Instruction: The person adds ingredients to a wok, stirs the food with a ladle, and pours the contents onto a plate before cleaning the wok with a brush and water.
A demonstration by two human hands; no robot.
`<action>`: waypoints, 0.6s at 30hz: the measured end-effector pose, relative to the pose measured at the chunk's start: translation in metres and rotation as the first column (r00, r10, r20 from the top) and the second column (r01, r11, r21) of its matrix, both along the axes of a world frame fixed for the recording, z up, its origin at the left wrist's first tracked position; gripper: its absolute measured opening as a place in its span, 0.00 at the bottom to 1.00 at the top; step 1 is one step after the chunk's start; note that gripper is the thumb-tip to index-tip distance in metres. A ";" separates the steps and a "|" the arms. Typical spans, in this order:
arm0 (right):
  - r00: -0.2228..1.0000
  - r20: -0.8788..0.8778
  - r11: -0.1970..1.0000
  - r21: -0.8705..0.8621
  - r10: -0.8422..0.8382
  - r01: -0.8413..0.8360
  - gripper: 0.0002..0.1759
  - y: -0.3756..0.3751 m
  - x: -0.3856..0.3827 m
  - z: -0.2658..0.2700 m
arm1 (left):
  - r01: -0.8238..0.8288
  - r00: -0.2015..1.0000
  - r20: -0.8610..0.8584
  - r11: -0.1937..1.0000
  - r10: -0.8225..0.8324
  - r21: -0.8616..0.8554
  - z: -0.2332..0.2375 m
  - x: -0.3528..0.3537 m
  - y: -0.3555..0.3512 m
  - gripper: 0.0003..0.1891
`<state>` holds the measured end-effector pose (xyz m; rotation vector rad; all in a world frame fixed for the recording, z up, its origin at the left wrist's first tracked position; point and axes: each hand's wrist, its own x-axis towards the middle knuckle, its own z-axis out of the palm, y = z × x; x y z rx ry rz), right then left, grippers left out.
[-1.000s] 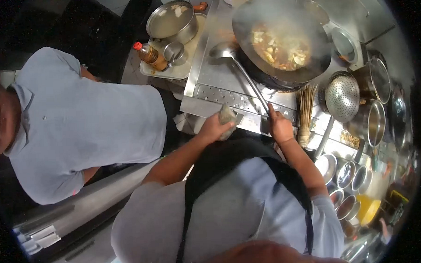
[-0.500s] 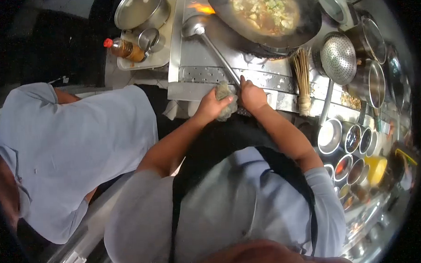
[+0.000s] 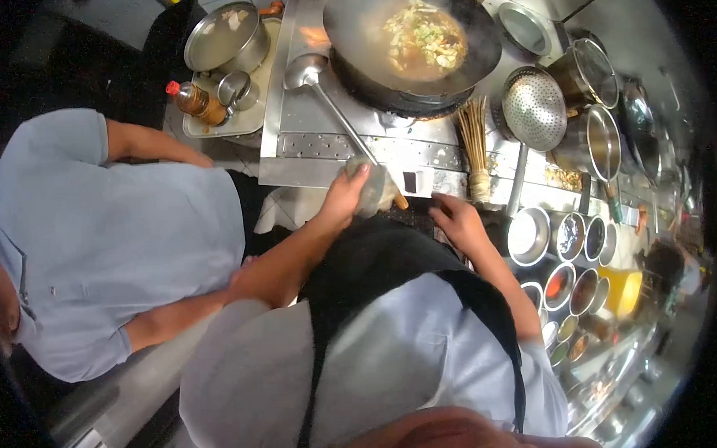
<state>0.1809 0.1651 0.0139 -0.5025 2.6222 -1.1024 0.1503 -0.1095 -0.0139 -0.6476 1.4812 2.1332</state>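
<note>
My left hand (image 3: 343,199) is closed around a crumpled grey-green cloth (image 3: 371,190), just in front of the stove edge. The ladle (image 3: 340,106) lies on the steel stove top, its bowl beside the wok and its wooden handle end by the cloth. My right hand (image 3: 459,220) is off the ladle, at the stove's front edge, thumb and forefinger apart and nothing visible between them; its other fingers are partly hidden. Ahead, the black wok (image 3: 352,54) sits over the burner with chopped pale and green food (image 3: 423,36) in brown liquid, steaming.
A bamboo brush (image 3: 474,145) and a perforated skimmer (image 3: 534,107) lie right of the wok. Several metal containers (image 3: 529,235) stand farther right. At left are a pot (image 3: 230,51), a red-capped bottle (image 3: 196,103) and another person (image 3: 130,240). A faint orange flame (image 3: 315,36) shows beside the wok.
My right hand has let go of the ladle handle and moved right and down to the stove edge. The ladle now rests on the stove top. The flame looks fainter; the view has shifted.
</note>
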 end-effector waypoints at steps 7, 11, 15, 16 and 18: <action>0.795 0.372 0.867 0.058 -0.479 0.495 0.21 0.081 0.095 0.034 | -0.493 0.861 0.123 0.748 0.494 0.445 -0.010 -0.132 0.115 0.27; 0.758 0.417 0.857 0.118 -0.501 0.502 0.21 0.118 0.144 0.014 | -0.506 0.844 0.060 0.753 0.533 0.421 -0.011 -0.140 0.136 0.28; 0.742 0.409 0.825 0.048 -0.531 0.563 0.21 0.132 0.163 0.022 | -0.472 0.854 -0.052 0.814 0.517 0.338 0.001 -0.094 0.110 0.30; 0.706 0.437 0.809 0.093 -0.558 0.581 0.21 0.131 0.161 0.033 | -0.429 0.883 -0.015 0.820 0.469 0.380 0.007 -0.085 0.098 0.31; 0.647 0.503 0.766 0.048 -0.573 0.641 0.21 0.126 0.158 0.037 | -0.427 0.886 0.013 0.804 0.463 0.413 -0.002 -0.080 0.074 0.32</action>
